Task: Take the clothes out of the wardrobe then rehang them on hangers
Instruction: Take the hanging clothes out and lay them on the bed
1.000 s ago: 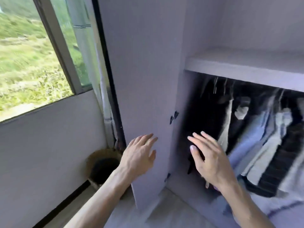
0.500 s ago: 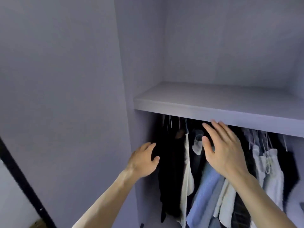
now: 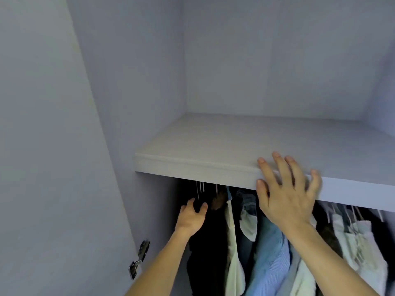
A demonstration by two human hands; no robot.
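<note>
Several clothes hang on hangers under the wardrobe shelf (image 3: 192, 167). A black garment (image 3: 207, 248) hangs at the far left, then a cream one (image 3: 233, 253), a light blue shirt (image 3: 271, 261) and white pieces (image 3: 361, 244) on the right. My left hand (image 3: 191, 216) reaches into the top of the black garment, thumb and fingers curled round its shoulder just below the thin hanger hooks (image 3: 200, 189). My right hand (image 3: 286, 195) is raised with fingers spread in front of the shelf's front edge, holding nothing. The rail is hidden behind the shelf.
The open wardrobe door (image 3: 53, 167) fills the left side, with a metal hinge (image 3: 139, 259) low on its edge. The wardrobe's side wall (image 3: 132, 82) and back wall (image 3: 277, 60) rise above the shelf. Nothing lies on the shelf.
The view has tilted up and closer to the shelf. My left hand moved forward into the black garment and curled on it. My right hand rose to the shelf edge.
</note>
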